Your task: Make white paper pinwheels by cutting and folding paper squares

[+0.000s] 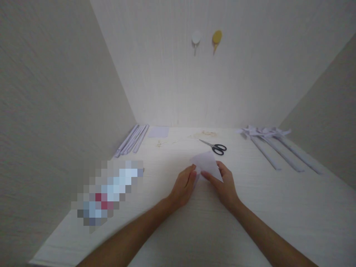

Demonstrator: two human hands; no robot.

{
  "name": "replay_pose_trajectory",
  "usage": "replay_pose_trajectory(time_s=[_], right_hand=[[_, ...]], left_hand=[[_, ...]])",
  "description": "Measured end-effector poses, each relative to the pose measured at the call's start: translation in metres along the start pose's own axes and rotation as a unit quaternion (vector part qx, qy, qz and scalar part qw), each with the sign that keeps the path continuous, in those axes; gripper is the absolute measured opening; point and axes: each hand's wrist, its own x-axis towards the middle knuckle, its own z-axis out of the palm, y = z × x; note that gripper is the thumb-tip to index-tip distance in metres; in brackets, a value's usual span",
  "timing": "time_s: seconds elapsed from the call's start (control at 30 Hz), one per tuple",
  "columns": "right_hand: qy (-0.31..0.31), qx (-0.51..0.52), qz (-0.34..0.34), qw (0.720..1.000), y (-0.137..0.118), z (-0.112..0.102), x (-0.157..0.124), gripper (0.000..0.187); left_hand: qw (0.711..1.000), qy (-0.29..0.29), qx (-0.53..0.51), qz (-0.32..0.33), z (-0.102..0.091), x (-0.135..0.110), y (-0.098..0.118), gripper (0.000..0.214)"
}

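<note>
A folded piece of pale lilac paper [206, 163] lies on the white desk [278, 207], roughly triangular in shape. My left hand [183, 185] pinches its near left edge with thumb and fingers pressed together. My right hand [226, 185] presses and grips the paper's near right side, thumb on top. Both hands meet at the paper's lower corner. Black-handled scissors [215, 147] lie just behind the paper, blades pointing left.
Rolled paper sticks [132, 140] lie at the back left beside a small lilac sheet [158, 132]. More paper rolls with bows [274, 146] lie at the back right. A pixelated object [107, 193] sits left. Two hooks [206, 39] hang on the back wall.
</note>
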Motion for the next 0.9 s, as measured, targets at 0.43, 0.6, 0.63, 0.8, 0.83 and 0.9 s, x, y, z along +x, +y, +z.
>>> replay_pose_trajectory(time_s=[0.43, 0.6, 0.63, 0.8, 0.83, 0.9], right_hand=[[-0.018, 0.028, 0.004, 0.999, 0.004, -0.001, 0.001, 0.035], [-0.029, 0.029, 0.016, 0.999, 0.002, -0.001, 0.001, 0.035], [-0.030, 0.031, 0.014, 0.999, 0.002, -0.001, 0.001, 0.035], [-0.038, 0.041, 0.003, 0.998, 0.003, -0.001, 0.002, 0.035], [-0.039, 0.041, 0.003, 0.998, 0.003, -0.001, 0.002, 0.036], [-0.040, 0.039, 0.003, 0.998, 0.004, -0.001, 0.002, 0.037]], left_hand=[[0.982, -0.026, -0.161, -0.096, -0.004, 0.007, 0.009, 0.026], [0.984, -0.020, -0.151, -0.088, -0.004, 0.006, 0.008, 0.024], [0.985, -0.020, -0.149, -0.086, -0.004, 0.006, 0.007, 0.024], [0.990, -0.011, -0.123, -0.075, -0.001, 0.004, 0.002, 0.024], [0.991, -0.008, -0.115, -0.071, 0.000, 0.003, 0.001, 0.023], [0.993, -0.003, -0.102, -0.063, 0.000, 0.003, 0.001, 0.023]])
